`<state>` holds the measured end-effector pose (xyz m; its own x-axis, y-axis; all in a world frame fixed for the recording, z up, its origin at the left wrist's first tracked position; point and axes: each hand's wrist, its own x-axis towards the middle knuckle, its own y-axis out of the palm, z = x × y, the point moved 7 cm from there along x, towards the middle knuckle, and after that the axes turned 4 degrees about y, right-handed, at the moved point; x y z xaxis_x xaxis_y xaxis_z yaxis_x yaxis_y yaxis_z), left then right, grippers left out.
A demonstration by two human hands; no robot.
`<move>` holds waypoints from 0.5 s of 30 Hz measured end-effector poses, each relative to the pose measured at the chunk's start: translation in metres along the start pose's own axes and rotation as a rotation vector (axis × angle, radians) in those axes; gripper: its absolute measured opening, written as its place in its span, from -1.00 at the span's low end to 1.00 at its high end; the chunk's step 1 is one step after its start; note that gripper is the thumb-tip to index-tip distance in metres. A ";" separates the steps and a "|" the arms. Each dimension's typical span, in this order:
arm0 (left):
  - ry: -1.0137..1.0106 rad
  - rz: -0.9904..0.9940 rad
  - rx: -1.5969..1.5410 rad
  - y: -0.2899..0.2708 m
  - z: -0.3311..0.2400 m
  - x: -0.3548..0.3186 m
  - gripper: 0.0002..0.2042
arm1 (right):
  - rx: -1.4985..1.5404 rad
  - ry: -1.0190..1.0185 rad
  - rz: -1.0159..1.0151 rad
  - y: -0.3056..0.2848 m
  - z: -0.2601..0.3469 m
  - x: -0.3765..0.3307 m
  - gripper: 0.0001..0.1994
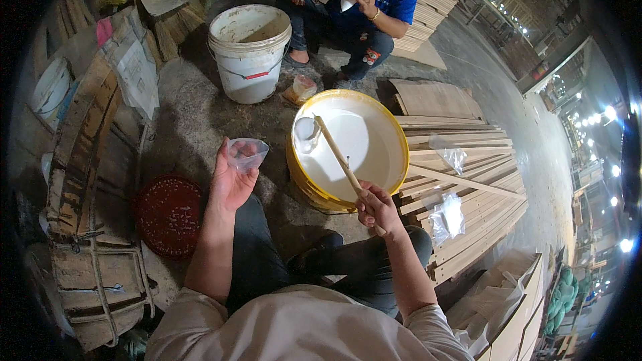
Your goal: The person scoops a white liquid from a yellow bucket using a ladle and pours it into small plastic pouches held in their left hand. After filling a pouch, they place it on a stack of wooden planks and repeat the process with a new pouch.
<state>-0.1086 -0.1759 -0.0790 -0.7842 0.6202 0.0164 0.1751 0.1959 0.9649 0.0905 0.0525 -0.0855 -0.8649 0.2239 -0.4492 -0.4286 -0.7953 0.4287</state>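
Note:
My left hand (232, 179) holds a clear plastic bag (247, 154) from below, its mouth spread wide, left of a yellow-rimmed bucket (299, 172). White paste or liquid (374, 135) lies inside that bucket. In my right hand (376, 208), closed over the bucket's near right rim, is the wooden handle of a ladle (334, 149). A pale round cup (307, 129) shows at the handle's far end, close to the bucket's left inner wall; how the two join is hard to see.
A white bucket (244, 80) with a red grip stands farther back. Beyond, a seated person in blue (391, 0) handles a small white bag (348, 0). Wooden slats (468, 227) with clear bags lie at right. A dark red lid (168, 217) is at left.

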 end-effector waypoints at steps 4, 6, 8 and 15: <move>-0.020 0.080 -0.023 -0.006 0.001 0.002 -0.69 | -0.089 -0.013 -0.005 0.012 0.014 0.004 -0.78; -0.007 -0.020 0.051 0.001 0.003 0.002 -0.69 | -0.072 -0.033 0.016 0.013 0.021 0.003 -0.76; -0.001 -0.077 0.084 0.002 0.004 0.001 -0.69 | -0.027 -0.066 0.048 0.014 0.025 -0.001 -0.74; 0.029 -0.092 0.044 0.001 0.001 -0.001 -0.67 | 0.124 -0.136 -0.088 0.022 -0.012 -0.019 -0.78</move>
<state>-0.1066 -0.1755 -0.0781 -0.8152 0.5756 -0.0639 0.1266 0.2847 0.9502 0.1005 0.0247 -0.0771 -0.8465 0.3701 -0.3827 -0.5256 -0.6957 0.4896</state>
